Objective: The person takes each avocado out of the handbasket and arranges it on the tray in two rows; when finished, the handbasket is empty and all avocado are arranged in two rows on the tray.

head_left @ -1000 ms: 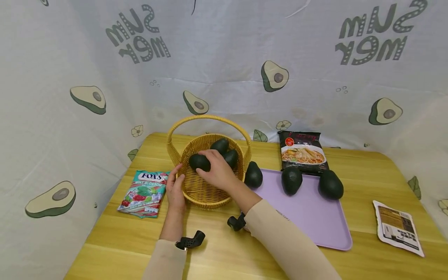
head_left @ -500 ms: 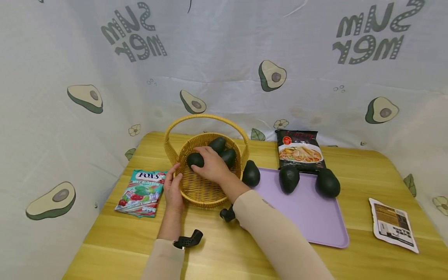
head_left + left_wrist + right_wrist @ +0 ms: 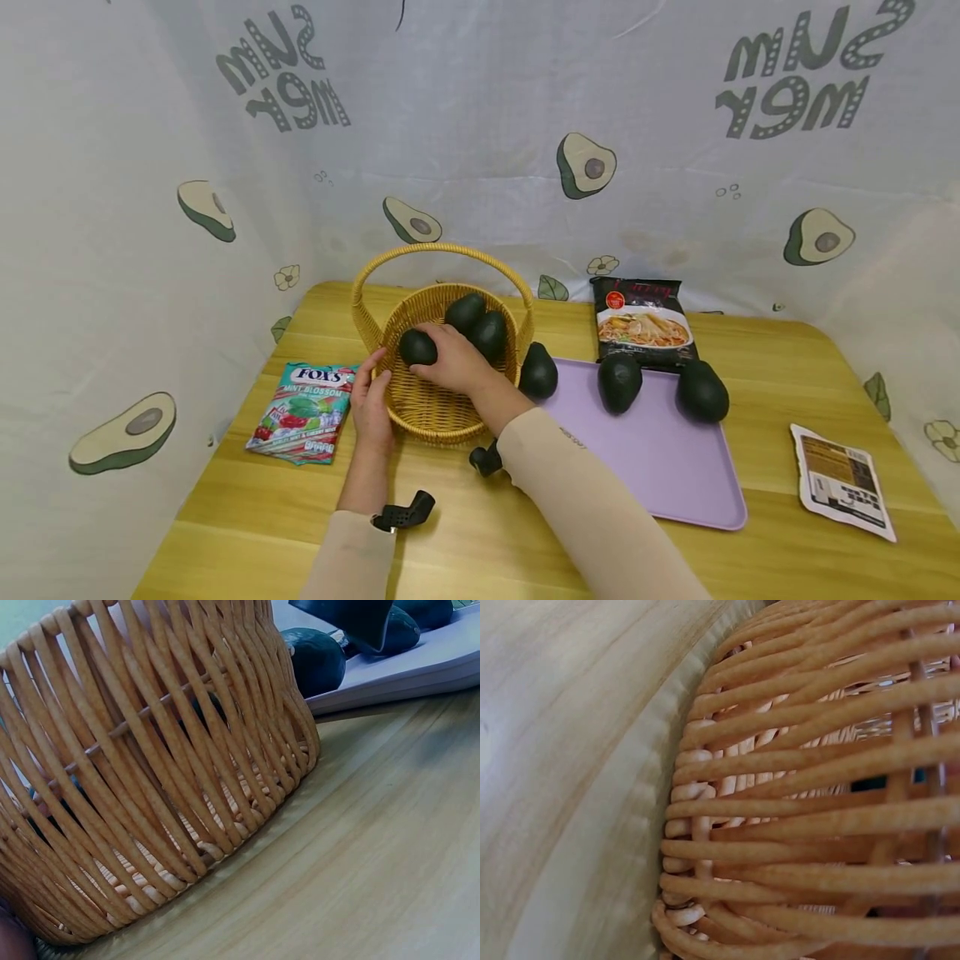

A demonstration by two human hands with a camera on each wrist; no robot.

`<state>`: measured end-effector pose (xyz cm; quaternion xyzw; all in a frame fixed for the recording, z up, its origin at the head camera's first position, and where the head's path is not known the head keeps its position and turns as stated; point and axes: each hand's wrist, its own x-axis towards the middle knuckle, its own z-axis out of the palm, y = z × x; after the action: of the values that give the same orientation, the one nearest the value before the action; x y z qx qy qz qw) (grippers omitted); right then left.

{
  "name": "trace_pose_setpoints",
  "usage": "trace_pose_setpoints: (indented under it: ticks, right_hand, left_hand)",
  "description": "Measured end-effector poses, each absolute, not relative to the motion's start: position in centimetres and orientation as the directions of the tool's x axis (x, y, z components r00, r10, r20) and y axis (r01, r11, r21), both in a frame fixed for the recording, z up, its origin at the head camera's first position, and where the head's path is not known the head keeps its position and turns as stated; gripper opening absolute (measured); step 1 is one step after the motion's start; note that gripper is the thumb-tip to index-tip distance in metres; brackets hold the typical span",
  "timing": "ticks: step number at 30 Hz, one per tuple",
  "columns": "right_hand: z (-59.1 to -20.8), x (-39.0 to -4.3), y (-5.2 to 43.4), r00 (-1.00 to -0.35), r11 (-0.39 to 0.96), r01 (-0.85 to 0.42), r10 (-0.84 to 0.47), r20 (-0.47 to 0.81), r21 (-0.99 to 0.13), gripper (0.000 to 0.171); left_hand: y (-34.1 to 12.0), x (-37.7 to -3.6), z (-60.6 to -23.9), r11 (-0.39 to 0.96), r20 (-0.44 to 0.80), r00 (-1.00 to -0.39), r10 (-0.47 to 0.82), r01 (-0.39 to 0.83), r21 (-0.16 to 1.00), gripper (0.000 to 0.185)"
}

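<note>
A yellow woven basket (image 3: 442,429) with a tall arched handle stands on the wooden table. My right hand (image 3: 457,362) reaches into it and grips a dark green avocado (image 3: 417,347), thumb on the near side and fingers over the top. Behind that hand, two more avocados (image 3: 465,313) lie against the far right wall. My left hand (image 3: 372,408) rests against the basket's left side, its fingertips and thumb at the rim with a gap between them. Both wrist views are mostly filled by the basket's woven wall (image 3: 150,765), which hides the fingers.
Right of the basket lies a lilac tray (image 3: 660,467) with avocados (image 3: 619,383) along its far edge. A black noodle packet (image 3: 645,325) is behind it, and a white-edged pouch (image 3: 843,483) lies farther right. A Fox's candy bag (image 3: 303,412) lies left of the basket.
My right hand has lowered slightly within the basket, still holding the avocado, which has shifted a little left and down. My left hand stays at the basket's side.
</note>
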<state>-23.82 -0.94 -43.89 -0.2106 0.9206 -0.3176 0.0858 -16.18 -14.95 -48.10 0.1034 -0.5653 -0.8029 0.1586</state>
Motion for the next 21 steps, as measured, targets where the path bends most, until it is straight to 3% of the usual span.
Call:
trace_pose_setpoints:
  ticks: [21]
  right_hand:
    - [-43.80, -23.65, -0.89, -0.890, 0.692, -0.346, -0.455, -0.012, -0.634, 0.065]
  left_hand:
    - [-15.05, -16.23, -48.47, -0.301, 0.006, -0.929, -0.369, 0.125, 0.945, 0.040]
